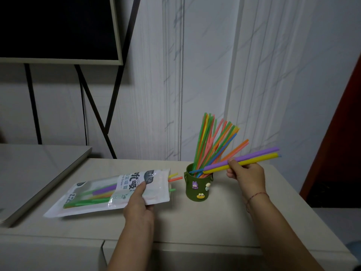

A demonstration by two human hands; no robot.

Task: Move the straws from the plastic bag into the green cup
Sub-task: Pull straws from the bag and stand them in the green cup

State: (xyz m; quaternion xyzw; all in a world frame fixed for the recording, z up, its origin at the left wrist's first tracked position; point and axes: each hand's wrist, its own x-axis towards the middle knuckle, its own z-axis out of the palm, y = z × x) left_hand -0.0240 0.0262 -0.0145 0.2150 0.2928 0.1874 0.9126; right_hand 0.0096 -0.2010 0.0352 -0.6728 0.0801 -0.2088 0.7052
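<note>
A clear plastic bag point(93, 194) lies flat on the pale countertop, with several coloured straws inside. Three straw tips point(174, 179) stick out of its right end. My left hand point(139, 202) holds the bag's near right part, thumb on top. The dark green cup point(197, 187), decorated with small cartoon figures, stands upright to the right of the bag. It holds several thin coloured straws point(212, 139) that fan up and to the right. My right hand point(247, 174) grips a thick purple straw point(252, 156) and a yellow straw point(259, 160). Their left ends are at the cup's rim.
The counter point(195, 222) has a front edge near me and a seam at the lower left. A raised slab point(39, 173) sits to the left of the bag. A dark screen on a black stand point(58, 26) is at the back left. The white wall is close behind the cup.
</note>
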